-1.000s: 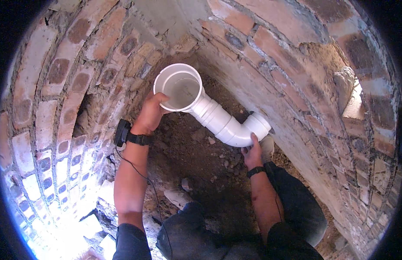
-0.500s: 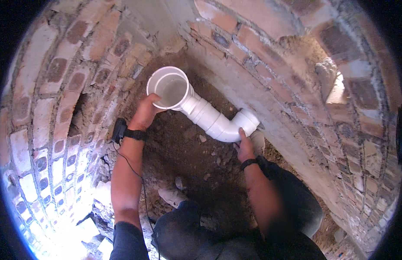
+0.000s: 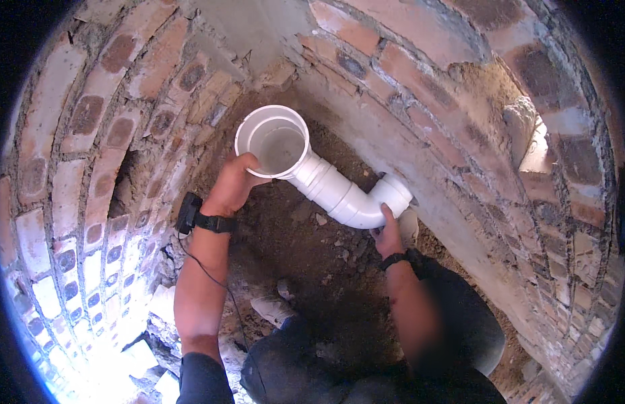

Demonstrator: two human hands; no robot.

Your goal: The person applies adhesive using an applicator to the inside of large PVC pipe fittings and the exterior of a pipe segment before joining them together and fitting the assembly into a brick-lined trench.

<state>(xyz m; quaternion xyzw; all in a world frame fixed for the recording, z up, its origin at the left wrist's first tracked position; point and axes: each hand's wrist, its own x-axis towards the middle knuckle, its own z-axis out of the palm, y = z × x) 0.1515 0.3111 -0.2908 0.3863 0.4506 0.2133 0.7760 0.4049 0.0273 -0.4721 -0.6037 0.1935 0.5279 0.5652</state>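
Observation:
A white plastic pipe assembly point(image 3: 339, 202) slants from a wide open-topped socket point(image 3: 272, 142) down to an elbow whose end meets the right wall at a dark round opening, partly hidden. My left hand point(image 3: 238, 180) grips the socket's near-left rim, thumb over the edge. My right hand point(image 3: 388, 229) is closed on the underside of the elbow, thumb along its side. Both wrists wear black bands, and a small black device point(image 3: 188, 213) with a thin cable hangs on the left one.
Curved brick walls point(image 3: 90, 168) enclose me on both sides, with a plastered strip point(image 3: 461, 276) low on the right and a gap point(image 3: 531, 148) high on the right. Dirt and stones point(image 3: 312, 276) cover the pit floor around my legs and shoes. Rubble point(image 3: 141, 357) lies at the lower left.
The view has shifted slightly. Both hands keep their grip on the pipe, which shows little movement against the walls.

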